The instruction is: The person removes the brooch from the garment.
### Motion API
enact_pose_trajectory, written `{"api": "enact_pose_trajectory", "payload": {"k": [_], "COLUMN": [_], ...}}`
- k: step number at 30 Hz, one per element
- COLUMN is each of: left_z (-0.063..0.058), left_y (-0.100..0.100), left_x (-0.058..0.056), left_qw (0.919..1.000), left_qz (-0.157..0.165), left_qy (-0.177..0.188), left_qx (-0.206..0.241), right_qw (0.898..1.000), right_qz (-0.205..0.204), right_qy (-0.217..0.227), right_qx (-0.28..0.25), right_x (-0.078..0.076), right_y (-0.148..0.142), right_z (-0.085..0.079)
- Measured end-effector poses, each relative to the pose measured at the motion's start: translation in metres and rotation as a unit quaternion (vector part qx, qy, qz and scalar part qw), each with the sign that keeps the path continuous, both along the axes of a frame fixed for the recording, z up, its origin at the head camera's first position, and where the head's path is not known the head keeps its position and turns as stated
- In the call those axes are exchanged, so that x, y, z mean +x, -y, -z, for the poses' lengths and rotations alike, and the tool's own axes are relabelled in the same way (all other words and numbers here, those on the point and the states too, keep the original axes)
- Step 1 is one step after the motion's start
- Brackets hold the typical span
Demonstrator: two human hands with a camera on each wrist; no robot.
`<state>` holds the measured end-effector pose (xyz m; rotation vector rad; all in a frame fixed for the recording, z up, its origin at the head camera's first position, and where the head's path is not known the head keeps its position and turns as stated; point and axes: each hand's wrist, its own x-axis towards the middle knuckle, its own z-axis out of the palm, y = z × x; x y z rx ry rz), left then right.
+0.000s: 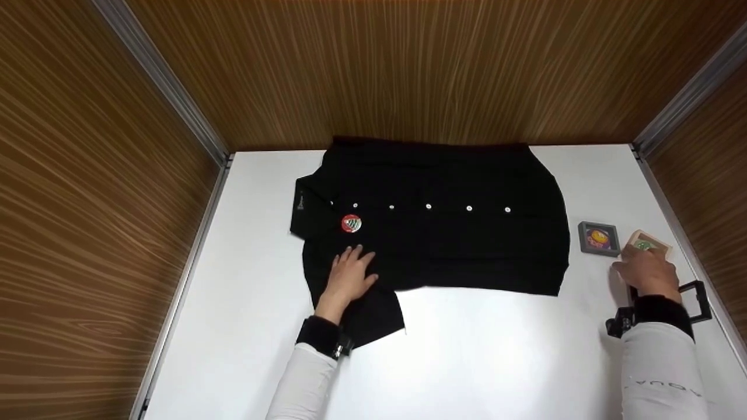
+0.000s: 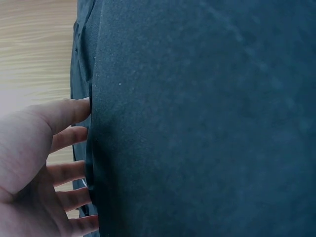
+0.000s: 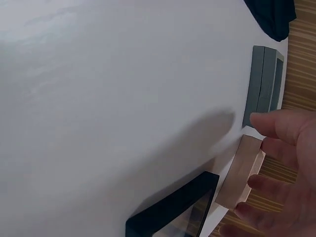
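Note:
A black button-up shirt [image 1: 467, 248] lies flat, its collar to the left. Near the collar sits a round red badge [image 1: 351, 223] with a tree picture. My left hand [image 1: 348, 277] rests on the shirt by the sleeve, fingers straight and spread; in the left wrist view dark cloth [image 2: 207, 123] fills most of the picture. At the far right, my right hand [image 1: 650, 273] is over a tan square display case [image 3: 239, 173] with a green round item inside. Its fingers are spread in the right wrist view, fingertips right at the case's edge.
A grey display case [image 1: 599, 252] holding a purple and orange round item stands left of the tan one. A black frame [image 1: 704, 300] lies partly under my right wrist. Wood-grain walls [image 1: 432, 76] with metal edge strips bound the white table [image 1: 484, 356].

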<state>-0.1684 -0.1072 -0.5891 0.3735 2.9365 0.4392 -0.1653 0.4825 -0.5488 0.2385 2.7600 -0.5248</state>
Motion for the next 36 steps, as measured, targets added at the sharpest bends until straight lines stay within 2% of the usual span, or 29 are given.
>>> {"api": "enact_pose_trajectory", "payload": {"k": [7, 17, 28, 36], "left_z": [0.000, -0.002, -0.001, 0.000], "left_y": [0.000, 0.002, 0.003, 0.003], "left_x": [0.000, 0.001, 0.002, 0.001], "left_qw": [1.0000, 0.9999, 0.9999, 0.9999], "left_qz": [0.002, 0.001, 0.003, 0.003], "left_qy": [0.001, 0.002, -0.002, -0.003], "left_qx": [-0.002, 0.011, 0.015, 0.016], "right_qw": [1.000, 0.999, 0.998, 0.997], "right_qz": [0.006, 0.038, 0.035, 0.040], "right_qy": [-0.028, -0.005, -0.038, -0.048], "right_qx": [0.012, -0.030, -0.023, -0.048], "right_x": [0.001, 0.004, 0.003, -0.002], "right_y": [0.001, 0.003, 0.003, -0.002], "right_z": [0.004, 0.002, 0.008, 0.012]}}
